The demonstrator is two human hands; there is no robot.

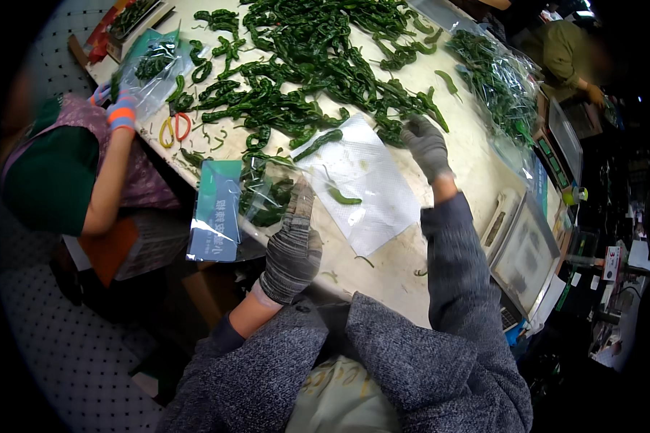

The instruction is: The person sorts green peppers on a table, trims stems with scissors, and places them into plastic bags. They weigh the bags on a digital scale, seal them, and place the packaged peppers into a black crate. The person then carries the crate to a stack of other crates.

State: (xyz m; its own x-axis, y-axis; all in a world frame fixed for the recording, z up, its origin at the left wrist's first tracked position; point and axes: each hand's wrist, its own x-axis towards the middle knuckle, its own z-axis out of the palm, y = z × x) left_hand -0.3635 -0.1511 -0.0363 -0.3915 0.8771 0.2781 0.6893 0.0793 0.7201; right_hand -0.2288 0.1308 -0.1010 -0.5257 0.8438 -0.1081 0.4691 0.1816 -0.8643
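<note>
My left hand [292, 254], in a striped grey knit glove, grips the edge of a clear plastic bag [254, 187]. Green peppers [268, 203] lie inside the bag, which has a blue-green printed panel [219, 211] bearing writing and overhangs the table edge. My right hand [425, 143], gloved in grey, reaches to the near edge of a large heap of long wrinkled green peppers [314, 48]. Its fingertips point down among the peppers, so their grip is hidden. Between my hands a white paper towel [363, 184] carries a dark pepper [318, 145] and a lighter curved one [344, 197].
At left, a co-worker's gloved hand [122, 111] is at another pepper bag [154, 62]. Scissors [174, 130] with red and yellow handles lie nearby. Filled bags [495, 86] and weighing scales [525, 257] line the right side. Another person [566, 57] stands beyond.
</note>
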